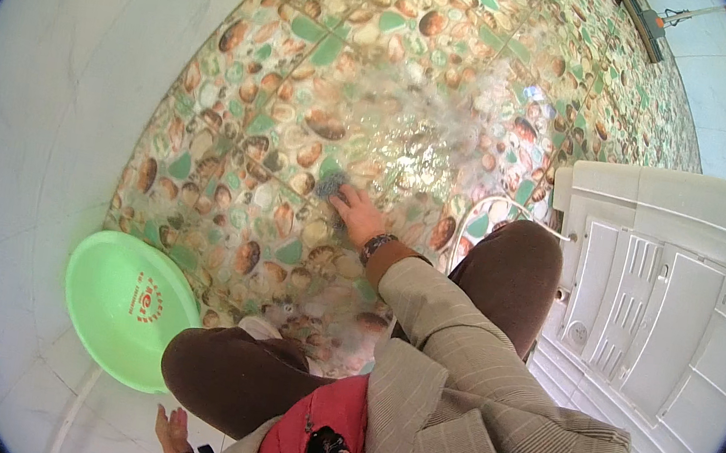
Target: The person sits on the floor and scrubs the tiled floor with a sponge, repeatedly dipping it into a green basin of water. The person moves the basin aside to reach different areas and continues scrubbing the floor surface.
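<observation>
My right hand [360, 216] reaches down to the floor with its fingers on a grey scouring pad [333, 185]. Under the pad lies a tile floor [291, 251] with a pebble pattern in brown, green and white, wet and shiny just ahead of the hand. My left hand [173, 432] hangs beside my left knee, its fingers apart and nothing in it. Just above that hand, a light green plastic basin [112, 358] with red printing inside stands by the left wall.
To the right is a white appliance [629, 193], probably a washing machine, with a vented panel; a white hose or cord [475, 208] curves from it onto the floor. A floor squeegee or broom [643, 30] leans at the top right. Pale tiled wall [79, 86] bounds the left side.
</observation>
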The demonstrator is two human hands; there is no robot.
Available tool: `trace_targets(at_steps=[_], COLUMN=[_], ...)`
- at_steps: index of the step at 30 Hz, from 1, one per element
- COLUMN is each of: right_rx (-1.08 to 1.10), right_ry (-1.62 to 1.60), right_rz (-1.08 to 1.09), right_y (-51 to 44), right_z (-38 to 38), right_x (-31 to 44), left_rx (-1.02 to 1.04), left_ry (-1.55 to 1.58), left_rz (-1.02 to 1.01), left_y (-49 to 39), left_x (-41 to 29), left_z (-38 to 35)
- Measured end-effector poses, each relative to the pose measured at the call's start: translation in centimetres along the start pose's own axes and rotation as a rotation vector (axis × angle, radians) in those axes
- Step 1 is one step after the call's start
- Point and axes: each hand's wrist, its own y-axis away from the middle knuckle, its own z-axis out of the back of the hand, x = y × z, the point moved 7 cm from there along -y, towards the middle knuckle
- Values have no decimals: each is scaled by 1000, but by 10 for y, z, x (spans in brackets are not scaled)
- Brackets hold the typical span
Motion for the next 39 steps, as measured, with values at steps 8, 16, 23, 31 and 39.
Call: trace_targets(at_steps=[8, 16, 23, 31, 39], right_rx=[-375, -435, -274, -277, -494], right_ry=[-398, -704, -1906, -2321, -2285], right_rz=[-481, -422, -595, -488, -229], right_y=[-70, -68, -31, -12, 27], right_z=[67, 116, 179, 228, 292], right_x=[-95, -45, -58, -93, -122], left_rx=[144, 311, 558, 815, 1153], left_ry=[-8, -497, -904, -1383, -1697], left_rz=[-165, -526, -706, -1032, -1632], left_y=[113, 247, 368, 456, 422], left_x=[-34, -138, -157, -174, -96], left_z=[-13, -137, -292, -424, -582])
